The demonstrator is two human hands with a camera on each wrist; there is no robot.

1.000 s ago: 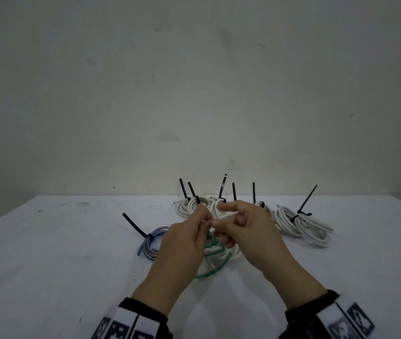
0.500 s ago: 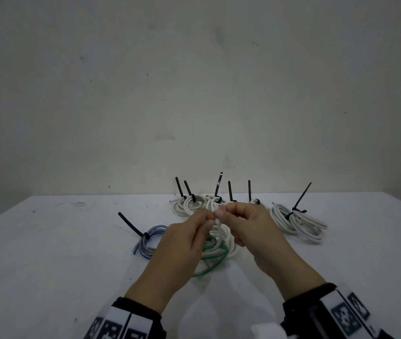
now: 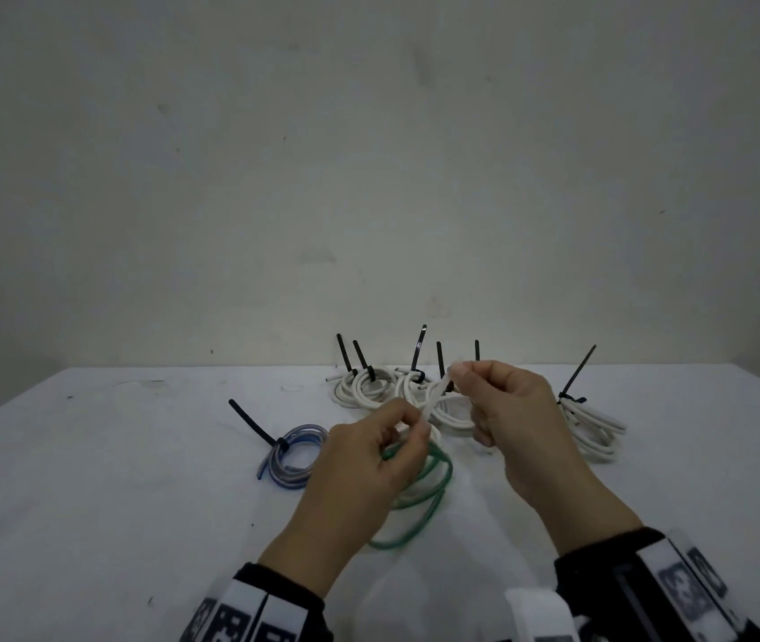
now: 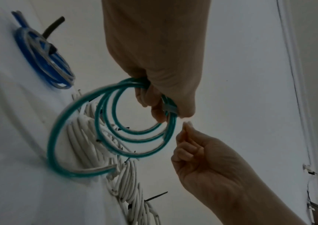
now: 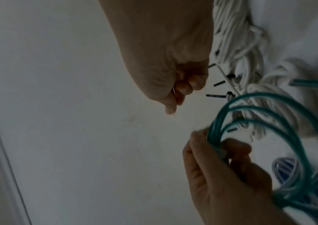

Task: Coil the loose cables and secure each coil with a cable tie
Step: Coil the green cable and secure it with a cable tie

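Cinching white plastic cable tie (image 3: 433, 400): left hand (image 3: 368, 456) pinches green coiled cable (image 3: 419, 498) above white tabletop (image 3: 91, 479), right hand (image 3: 507, 410) pinches tail—pull straight, keep loops bunched at head.

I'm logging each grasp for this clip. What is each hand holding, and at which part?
The left hand grips the green cable coil where the white cable tie wraps its bunched loops. The right hand pinches the tie's free tail.
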